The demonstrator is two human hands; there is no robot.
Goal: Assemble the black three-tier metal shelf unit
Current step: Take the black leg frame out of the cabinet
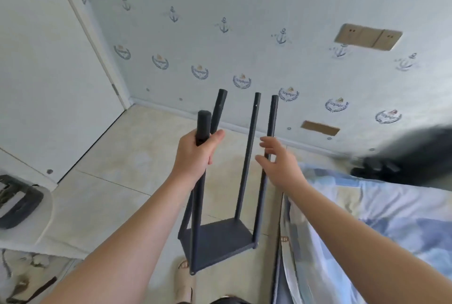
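Left hand (195, 154) grips the near-left pole (203, 125) just below its top. Right hand (281, 164) has its fingers spread and holds nothing, at the near-right pole (272, 115); I cannot tell if they touch. Shelf frame: four poles and one bottom panel (220, 237), tilted over the tiled floor (122, 157), just beside the bed (367, 218).

Matt black metal is seen on the shelf unit (217, 235); the floor (137, 157) is of smooth glossy tile, the bed (381, 218) covered in soft cloth

Head-worn wide view, looking down, hands close; floor below
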